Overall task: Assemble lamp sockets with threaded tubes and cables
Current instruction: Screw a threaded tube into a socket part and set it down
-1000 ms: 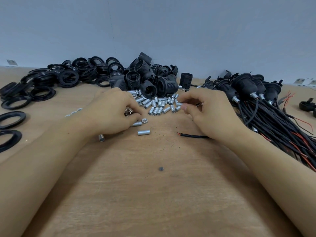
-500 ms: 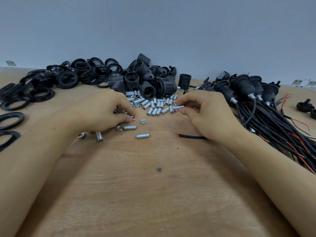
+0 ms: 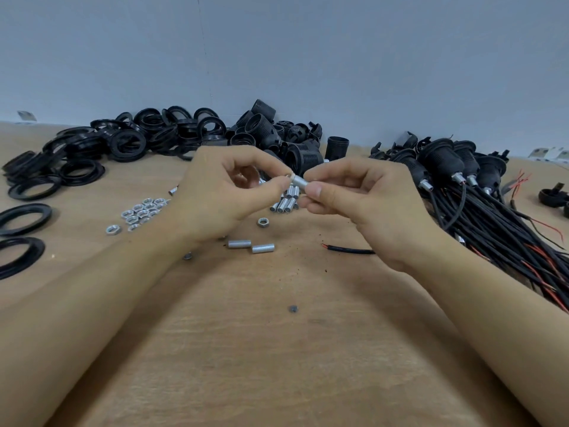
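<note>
Both hands are raised above the wooden table. My right hand pinches a short silver threaded tube between thumb and forefinger. My left hand pinches a small silver nut at the tube's left end. Below the hands lies a heap of threaded tubes, with two loose tubes nearer me. A pile of nuts lies to the left. Black socket bodies are heaped at the back. Finished sockets with cables lie to the right.
Black threaded rings are piled at the back left, with single rings near the left edge. A loose black cable end lies under my right wrist. One more nut sits on the table. A grey wall stands behind.
Both hands have lifted off the table and come together. The right hand brought up a threaded tube and the left hand brought up a nut, uncovering the pile of nuts.
</note>
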